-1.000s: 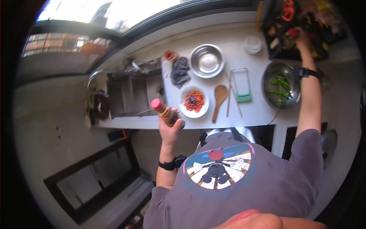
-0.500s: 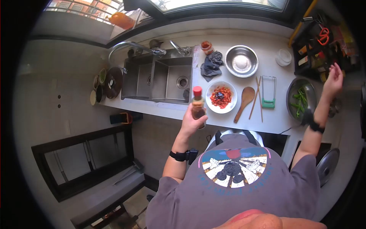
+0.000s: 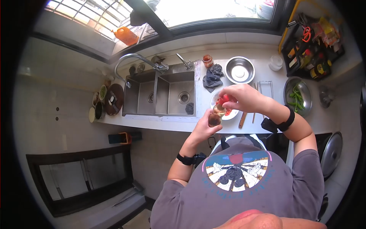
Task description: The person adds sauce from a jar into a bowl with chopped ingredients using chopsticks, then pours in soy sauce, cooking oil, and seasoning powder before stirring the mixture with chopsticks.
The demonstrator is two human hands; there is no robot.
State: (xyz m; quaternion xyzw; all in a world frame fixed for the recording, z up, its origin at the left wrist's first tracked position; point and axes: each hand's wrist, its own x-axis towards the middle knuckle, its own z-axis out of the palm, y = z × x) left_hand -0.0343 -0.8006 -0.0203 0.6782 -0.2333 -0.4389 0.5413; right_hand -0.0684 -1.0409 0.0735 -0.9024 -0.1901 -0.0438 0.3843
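My left hand [image 3: 205, 128] is wrapped round a small glass bottle [image 3: 215, 119] with brown contents, held in front of the counter's edge. My right hand [image 3: 244, 98] grips the bottle's red cap [image 3: 225, 100] between thumb and fingers; whether the cap is loose I cannot tell. Beneath my hands, the white bowl [image 3: 233, 115] of chopped red pieces is mostly covered. A wooden spatula's handle [image 3: 242, 121] shows beside it, its head hidden by my right forearm.
Behind are a steel basin [image 3: 239, 80], a dark cloth [image 3: 213, 78] and an open jar [image 3: 207, 61]. To the right stand a metal bowl of green peppers [image 3: 296, 97] and a rack of bottles [image 3: 305, 63]. A double sink [image 3: 155, 91] lies left.
My right hand has come from the rack side at the right over to the bottle and taken hold of its red cap. My left hand has moved slightly right with the bottle.
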